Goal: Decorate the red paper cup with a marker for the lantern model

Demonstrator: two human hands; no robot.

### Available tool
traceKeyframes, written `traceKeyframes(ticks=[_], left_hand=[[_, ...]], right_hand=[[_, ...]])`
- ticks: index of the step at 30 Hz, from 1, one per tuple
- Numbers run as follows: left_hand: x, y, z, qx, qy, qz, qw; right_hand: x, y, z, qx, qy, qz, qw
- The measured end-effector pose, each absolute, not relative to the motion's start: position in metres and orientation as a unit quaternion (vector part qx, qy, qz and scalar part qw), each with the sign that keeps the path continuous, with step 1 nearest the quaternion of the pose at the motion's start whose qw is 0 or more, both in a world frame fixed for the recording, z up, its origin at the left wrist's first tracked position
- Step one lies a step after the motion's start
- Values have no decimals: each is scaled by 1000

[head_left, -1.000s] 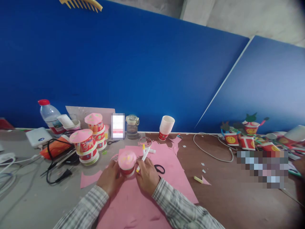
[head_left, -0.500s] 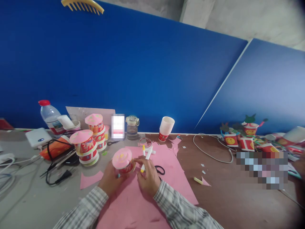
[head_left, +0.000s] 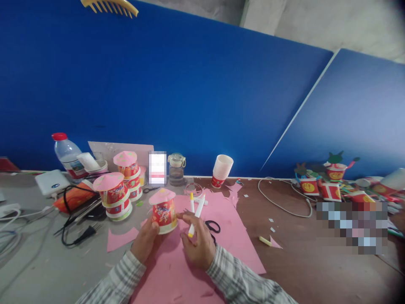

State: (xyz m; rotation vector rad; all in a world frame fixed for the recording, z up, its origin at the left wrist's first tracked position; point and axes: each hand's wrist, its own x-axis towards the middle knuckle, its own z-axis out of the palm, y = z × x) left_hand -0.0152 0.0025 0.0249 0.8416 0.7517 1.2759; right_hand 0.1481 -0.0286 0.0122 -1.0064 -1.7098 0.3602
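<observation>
A red printed paper cup (head_left: 163, 213) stands upside down, with a pink cone-shaped paper top (head_left: 162, 196) on its raised end. My left hand (head_left: 147, 240) is closed round the cup's lower left side. Close to its right side is my right hand (head_left: 200, 245), its fingers closed on a white marker (head_left: 198, 211) with a yellow lower end. The index fingertip is at the cup's lower right edge; I cannot tell whether it touches. A second yellow-tipped marker (head_left: 191, 202) shows just behind the right hand. Black-handled scissors (head_left: 214, 226) lie partly hidden beside that hand.
Pink paper (head_left: 236, 253) lies under my hands. Two stacked-cup towers (head_left: 116, 211) (head_left: 131, 177) with pink tops stand at left, near a black plug cable (head_left: 84, 234). Behind are a glass jar (head_left: 176, 171) and stacked paper cups (head_left: 223, 166). Cup crafts (head_left: 308, 185) crowd the right.
The cup has tipped from showing its pink top to nearly upright, so its printed side now shows. My right hand has shifted slightly down with the marker.
</observation>
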Motion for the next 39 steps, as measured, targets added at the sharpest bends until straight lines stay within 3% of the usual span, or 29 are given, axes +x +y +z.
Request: traceKeyframes(ticks=[5,12,20,27,33,39], left_hand=[[-8,-1,31,253,331,572,706],[-13,5,28,204,383,580,690],[-14,7,23,216,387,569,692],[-14,8,21,198,393,558,703],[-15,9,22,164,367,568,718],[-15,9,26,162,379,568,712]], right_hand=[[147,-29,15,-414,-725,147,530],[155,-40,38,-348,-688,149,619],[158,-56,50,-248,-772,95,578],[143,-58,39,-344,-663,174,642],[145,-55,52,-292,-696,185,629],[138,-47,49,-351,-637,236,644]])
